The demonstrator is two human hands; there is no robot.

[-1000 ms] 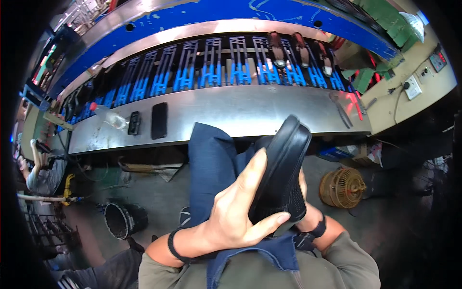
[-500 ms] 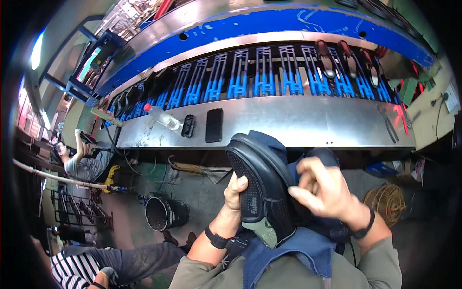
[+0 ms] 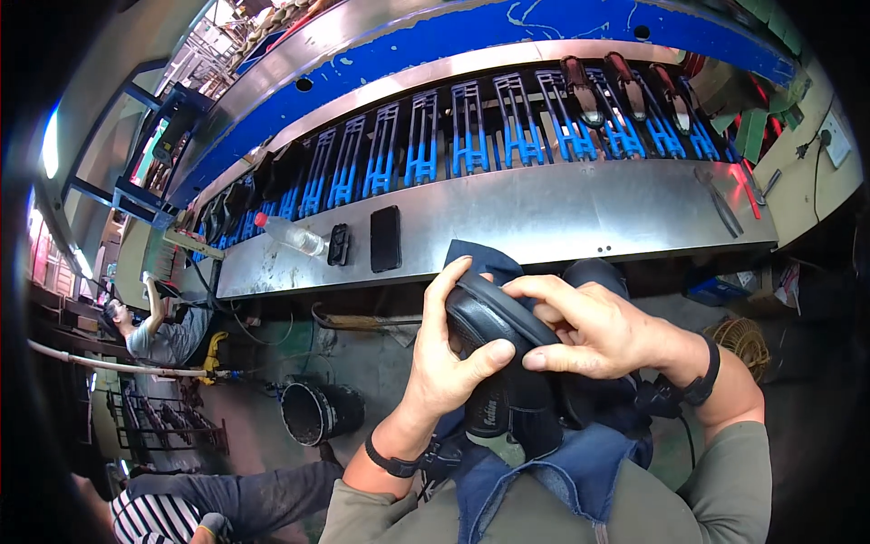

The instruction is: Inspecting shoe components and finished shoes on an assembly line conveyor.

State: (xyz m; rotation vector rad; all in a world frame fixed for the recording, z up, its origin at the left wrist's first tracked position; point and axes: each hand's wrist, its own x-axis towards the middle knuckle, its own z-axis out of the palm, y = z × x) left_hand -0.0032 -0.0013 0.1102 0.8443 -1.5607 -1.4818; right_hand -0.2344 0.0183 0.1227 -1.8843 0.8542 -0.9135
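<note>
The left hand (image 3: 439, 363) is clamped round the rounded end of a black shoe (image 3: 517, 390), seemingly to brace it, while the right hand (image 3: 598, 331) has thumb and fingers closed on its smooth rim; the shoe points towards eleven o'clock, leathery-looking, with a grey-green patch at six. Beyond, at twelve, runs the shiny metal counter (image 3: 544, 204); towards ten it carries a flat black phone (image 3: 385, 238) and a clear plastic bottle (image 3: 294, 238) on its side, perhaps left clear of the hands.
</note>
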